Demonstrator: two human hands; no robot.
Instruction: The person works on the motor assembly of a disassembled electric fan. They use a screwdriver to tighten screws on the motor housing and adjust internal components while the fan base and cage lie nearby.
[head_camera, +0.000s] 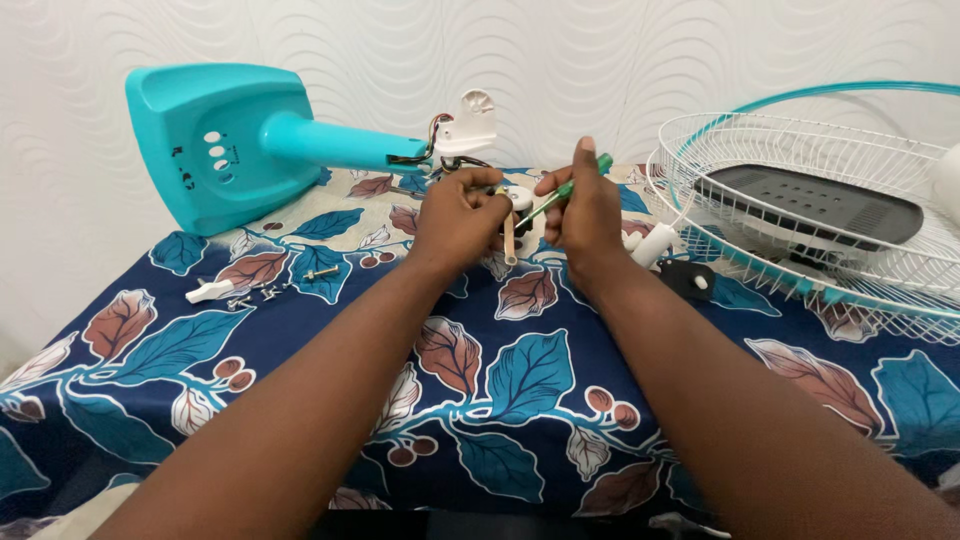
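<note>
Surroundings: I am working over a table spread with a dark blue cloth (500, 400) printed with teal and rust leaves. A teal fan stand (225, 140) is lying on its side at the far left, its neck pointing right toward a white bracket (468, 125) with coloured wires trailing from it.
Right side: a white wire fan guard (810, 200) with a teal rim is resting on the table edge, a dark grey slatted panel (810, 205) lying inside it.
Loose bits: a small white plastic piece (208, 291) and a few screws (318, 272) are sitting on the cloth to my left, well apart from my hands. A white cylinder (655, 243) and a black plate (688, 278) are lying just beside my right wrist.
In the way: my own fingers are hiding most of the part I am working on.
Left hand (458, 222): it is gripping a small white fan part (519, 199), held up above the cloth in the middle of the table.
Right hand (588, 212): it is closed around a green-handled screwdriver (560, 193), the tip pointing down-left into the part.
Hands together: they are almost touching, the part lying between them.
Part's look: white, small, rounded, with a pale strip hanging below it; I cannot tell more.
</note>
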